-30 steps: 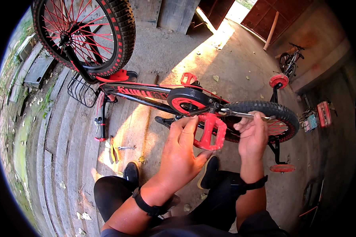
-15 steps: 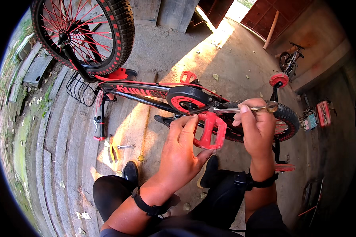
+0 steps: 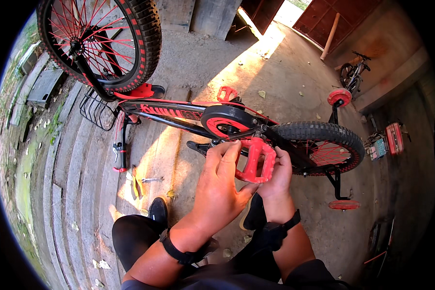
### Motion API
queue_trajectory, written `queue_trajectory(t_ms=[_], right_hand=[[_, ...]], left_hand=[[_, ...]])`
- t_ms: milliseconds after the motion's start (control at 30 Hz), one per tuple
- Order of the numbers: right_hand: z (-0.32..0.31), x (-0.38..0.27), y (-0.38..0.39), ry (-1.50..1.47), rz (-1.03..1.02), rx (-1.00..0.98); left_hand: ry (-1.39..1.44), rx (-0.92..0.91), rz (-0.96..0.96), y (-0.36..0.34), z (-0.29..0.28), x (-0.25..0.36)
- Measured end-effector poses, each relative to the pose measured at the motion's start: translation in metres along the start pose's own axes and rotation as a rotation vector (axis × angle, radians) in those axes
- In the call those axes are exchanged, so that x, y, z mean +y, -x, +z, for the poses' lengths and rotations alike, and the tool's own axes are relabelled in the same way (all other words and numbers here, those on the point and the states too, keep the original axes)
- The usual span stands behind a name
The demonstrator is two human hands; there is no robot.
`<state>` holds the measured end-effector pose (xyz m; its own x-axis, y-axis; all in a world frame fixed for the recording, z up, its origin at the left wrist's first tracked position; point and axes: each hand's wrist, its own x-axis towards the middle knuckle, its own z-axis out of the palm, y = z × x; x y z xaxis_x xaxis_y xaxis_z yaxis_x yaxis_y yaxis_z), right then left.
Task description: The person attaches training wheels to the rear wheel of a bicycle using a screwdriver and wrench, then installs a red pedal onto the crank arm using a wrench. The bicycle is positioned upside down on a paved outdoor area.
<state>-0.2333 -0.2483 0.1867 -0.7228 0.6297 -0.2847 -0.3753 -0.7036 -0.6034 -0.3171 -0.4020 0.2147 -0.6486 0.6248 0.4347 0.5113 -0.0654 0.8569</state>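
Observation:
A red bicycle pedal [image 3: 251,163] sits at the near side of the black-and-red bicycle [image 3: 179,113], by its round chain guard [image 3: 222,123]. My left hand [image 3: 220,183] is closed on the pedal's left side, thumb below and fingers above. At the pedal's right edge is my right hand [image 3: 278,181], its fingers curled in behind the pedal. Whatever those fingers hold is hidden there, and the wrench seen earlier does not show. The second red pedal [image 3: 227,94] is on the bicycle's far side.
The bicycle's front wheel [image 3: 152,53] rises at upper left, its rear wheel [image 3: 350,140] lies right. Training wheels [image 3: 344,205] stick out there. Yellow-handled pliers [image 3: 137,186] and a small metal tool [image 3: 152,180] lie on the ground at left. Another bicycle [image 3: 355,75] stands by the wall.
My right hand has moved down and left, from above the rear wheel to behind the pedal. The wrench it held has gone out of sight. My left hand keeps its hold.

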Motion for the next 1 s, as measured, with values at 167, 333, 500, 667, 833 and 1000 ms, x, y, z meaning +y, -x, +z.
queue_trajectory(t_ms=[167,333,500,667,833,1000], right_hand=[[0.002,-0.008,-0.003,-0.015,-0.074,0.006],[0.005,-0.034,0.004,0.169,-0.337,0.087],[0.029,-0.056,0.016,0.790,-0.668,-0.045],[0.048,-0.061,0.018,1.076,-0.769,-0.083],[0.056,-0.062,0.018,1.507,-0.949,-0.157],[0.044,-0.061,0.020,0.893,-0.666,-0.040]], left_hand=[[-0.020,-0.007,-0.002,0.000,-0.001,0.001],[-0.045,0.019,0.000,0.000,0.003,-0.001],[-0.015,0.026,-0.001,0.000,0.004,-0.001],[-0.048,0.018,0.007,0.000,0.003,-0.001],[-0.067,0.024,0.025,0.001,0.001,-0.001],[-0.053,0.021,0.012,0.000,0.003,-0.002]])
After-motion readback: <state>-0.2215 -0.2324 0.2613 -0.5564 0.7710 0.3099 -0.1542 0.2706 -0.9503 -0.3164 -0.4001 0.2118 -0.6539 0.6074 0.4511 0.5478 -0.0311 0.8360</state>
